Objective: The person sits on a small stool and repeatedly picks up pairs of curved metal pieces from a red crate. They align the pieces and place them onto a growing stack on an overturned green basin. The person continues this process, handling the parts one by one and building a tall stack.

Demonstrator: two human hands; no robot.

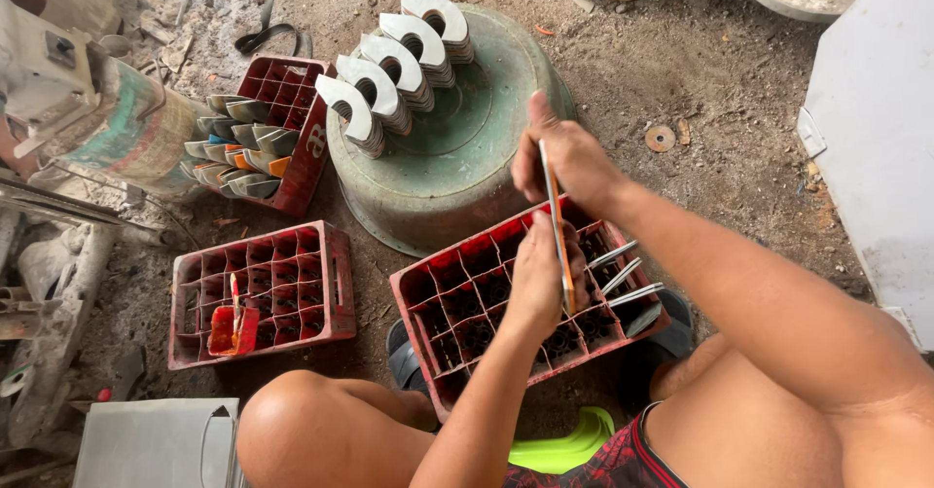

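Over the nearest red crate (457, 298), a thin flat metal sheet piece (556, 220) with an orange edge is held upright and edge-on to the camera. It is gripped at its top by the right hand (564, 162), whose fingers are closed around it with the thumb raised, and at its lower part by the left hand (540, 279), also clenched on it. The crate below is divided into small square cells, and a few similar flat pieces (623, 274) are seen standing tilted in the cells on its right side, just beside the left hand.

On the dirt floor (720, 79) beyond the hands an upturned green basin (467, 157) is set, and four stacks of grey arch-shaped metal cutouts (399, 60) — each with a round hole — are lined up across its top. To the left of the basin a second red crate (292, 108) is packed on its left side with folded metal pieces (238, 147), grey with touches of orange and blue. Nearer the person's left knee a third red crate (263, 293) is placed, well apart from the hands — only one small orange piece (233, 327) is seen in it.

A grey metal sheet (866, 147) is laid along the right edge of the view.
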